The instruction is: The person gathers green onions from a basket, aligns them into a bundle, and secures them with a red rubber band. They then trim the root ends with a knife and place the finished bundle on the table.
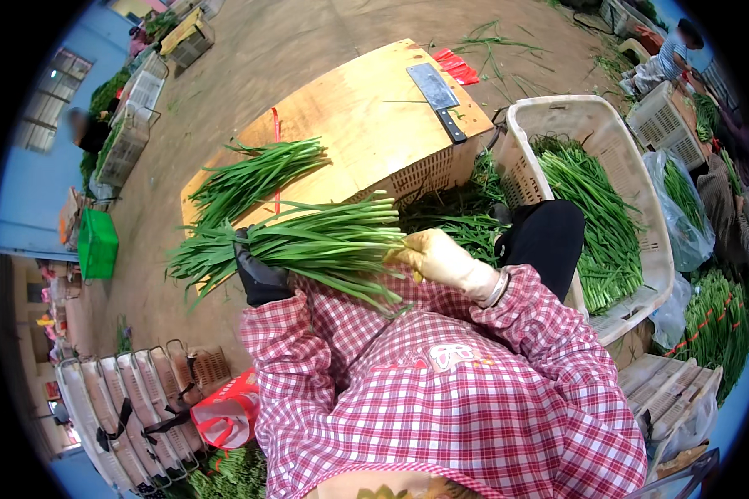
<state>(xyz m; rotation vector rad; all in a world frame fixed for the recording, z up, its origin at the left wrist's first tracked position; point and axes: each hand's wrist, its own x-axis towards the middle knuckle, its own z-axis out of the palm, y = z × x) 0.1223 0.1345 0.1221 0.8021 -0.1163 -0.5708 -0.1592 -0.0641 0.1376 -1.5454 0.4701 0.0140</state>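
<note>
My left hand (262, 273), in a black glove, is wrapped round the leafy part of a bunch of garlic chives (333, 237) held above my lap. The cut stem ends point right. At those ends my right hand (445, 259), in a pale rubber glove, is closed with its fingertips on a few stems. Beyond the bunch, a second pile of chives (266, 170) lies on the wooden board (358, 125). A red tie strip (276, 125) runs beneath that pile. Near the board's far right corner rests a cleaver (431, 93) with a black handle.
A white plastic crate (549, 108) of loose chives stands at my right, with tied bundles (711, 333) beyond it. Under the board's near side lie loose greens (453, 224). Stacked crates (133, 407) and a red bag (231, 412) are at lower left. A person (666, 58) sits far right.
</note>
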